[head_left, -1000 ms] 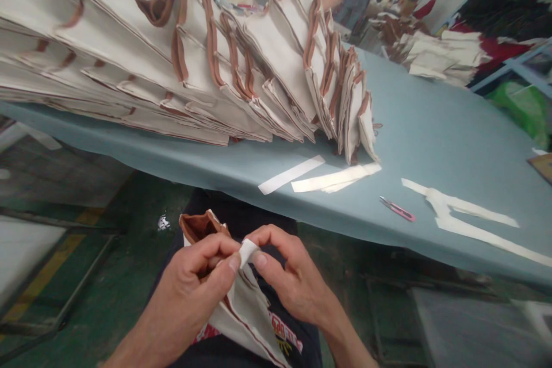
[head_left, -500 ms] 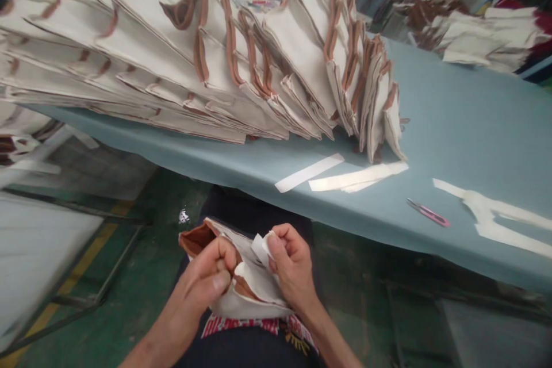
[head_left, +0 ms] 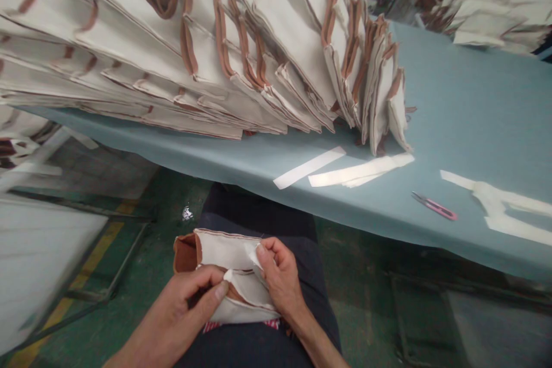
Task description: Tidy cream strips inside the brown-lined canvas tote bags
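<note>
Lying across the lap [head_left: 306, 238], the brown-lined sewn fabric piece [head_left: 222, 250] runs nine to three o'clock, open end [head_left: 186, 254] toward nine; left hand [head_left: 183, 305] pinches its flap [head_left: 250, 286], right hand [head_left: 282, 279] a white scrap [head_left: 254, 254], both grips closed.

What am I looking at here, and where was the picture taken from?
No machine here: these are a person's bare hands, seen from a camera worn on that person's head, facing forward and down. The left hand pinches a cream cloth piece with brown lining across the lap; the right hand grips a small white scrap against it. On the blue-green covered table lie a large stack of similar cream-and-brown pieces, flat white strips and pink-handled snips.
</note>
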### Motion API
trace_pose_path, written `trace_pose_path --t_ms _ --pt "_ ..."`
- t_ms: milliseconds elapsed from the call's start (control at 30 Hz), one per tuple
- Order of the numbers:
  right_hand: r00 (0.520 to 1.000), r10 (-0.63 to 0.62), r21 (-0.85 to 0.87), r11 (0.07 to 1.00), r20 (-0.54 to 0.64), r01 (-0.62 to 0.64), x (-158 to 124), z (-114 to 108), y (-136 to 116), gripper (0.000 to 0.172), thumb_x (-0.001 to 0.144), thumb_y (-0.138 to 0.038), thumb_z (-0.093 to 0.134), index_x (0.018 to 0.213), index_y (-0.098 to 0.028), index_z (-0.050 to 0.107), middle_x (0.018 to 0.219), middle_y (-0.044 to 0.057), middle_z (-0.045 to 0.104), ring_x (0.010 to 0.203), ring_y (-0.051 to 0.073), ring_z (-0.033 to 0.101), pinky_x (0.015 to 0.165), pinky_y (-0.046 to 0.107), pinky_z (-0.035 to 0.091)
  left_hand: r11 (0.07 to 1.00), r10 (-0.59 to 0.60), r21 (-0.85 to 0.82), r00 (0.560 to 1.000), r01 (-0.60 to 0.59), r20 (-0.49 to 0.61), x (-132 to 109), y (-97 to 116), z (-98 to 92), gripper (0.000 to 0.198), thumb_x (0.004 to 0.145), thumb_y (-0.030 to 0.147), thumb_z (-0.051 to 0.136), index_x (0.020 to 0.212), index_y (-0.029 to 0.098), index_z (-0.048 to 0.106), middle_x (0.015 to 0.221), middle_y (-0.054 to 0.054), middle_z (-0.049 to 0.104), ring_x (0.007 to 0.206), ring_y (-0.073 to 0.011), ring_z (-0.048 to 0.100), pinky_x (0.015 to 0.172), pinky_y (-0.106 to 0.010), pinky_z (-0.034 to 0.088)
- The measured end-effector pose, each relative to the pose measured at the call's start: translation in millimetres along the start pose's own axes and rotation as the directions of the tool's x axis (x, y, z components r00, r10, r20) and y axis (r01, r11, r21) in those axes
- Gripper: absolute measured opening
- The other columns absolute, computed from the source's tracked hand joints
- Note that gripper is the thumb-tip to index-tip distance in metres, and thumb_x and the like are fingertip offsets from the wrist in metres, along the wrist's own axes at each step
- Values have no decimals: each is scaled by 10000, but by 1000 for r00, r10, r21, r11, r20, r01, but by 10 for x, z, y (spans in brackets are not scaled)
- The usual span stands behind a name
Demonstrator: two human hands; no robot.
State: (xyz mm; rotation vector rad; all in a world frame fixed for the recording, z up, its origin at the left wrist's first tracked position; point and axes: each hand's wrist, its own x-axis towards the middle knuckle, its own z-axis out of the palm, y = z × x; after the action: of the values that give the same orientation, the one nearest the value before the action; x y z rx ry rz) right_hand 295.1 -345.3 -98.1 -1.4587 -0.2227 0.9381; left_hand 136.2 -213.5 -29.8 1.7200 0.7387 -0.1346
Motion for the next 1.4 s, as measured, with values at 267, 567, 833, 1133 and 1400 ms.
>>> trace_pose_path --t_ms 267,567,833,1133,1400 --pt "988 -141 -313 937 65 154 -180 -355 -895 314 998 -470 667 842 -198 662 686 -42 561 610 120 457 572 243 338 968 106 -237 990 -80 98 228 351 -166 452 1065 568 623 916 193 825 747 1 701 697 -163 606 643 -210 474" --pt "974 -146 -536 815 176 219 -478 -144 -1399 191 1036 -344 621 887 -231 662 737 -31 638 593 124 497 526 245 327 938 219 -288 974 -194 58 382 599 -120 384 1056 488 665 843 204 809 764 16 685 661 -126 554 597 -172 456" --pt "952 -287 -495 815 107 302 -316 -9 -1331 211 993 -331 631 825 -215 687 664 -32 670 562 123 567 532 248 370 939 218 -256 974 -228 -65 400 611 -80 380 1047 490 663 870 208 845 766 3 724 675 -147 592 593 -198 471" --pt "901 -432 -531 754 42 387 -296 60 -1205 192 985 -287 662 823 -213 735 687 -21 751 568 129 661 524 232 417 945 171 -267 981 -190 -90 399 720 -70 344 986 451 687 855 188 865 764 -27 775 673 -173 638 604 -232 498" --pt "882 -468 -560 720 44 410 -282 111 -1070 171 1002 -264 654 865 -211 741 712 -7 766 591 142 688 526 230 437 942 163 -280 982 -184 -98 436 720 -69 350 932 419 675 696 179 772 643 4 670 568 -128 519 520 -208 416"
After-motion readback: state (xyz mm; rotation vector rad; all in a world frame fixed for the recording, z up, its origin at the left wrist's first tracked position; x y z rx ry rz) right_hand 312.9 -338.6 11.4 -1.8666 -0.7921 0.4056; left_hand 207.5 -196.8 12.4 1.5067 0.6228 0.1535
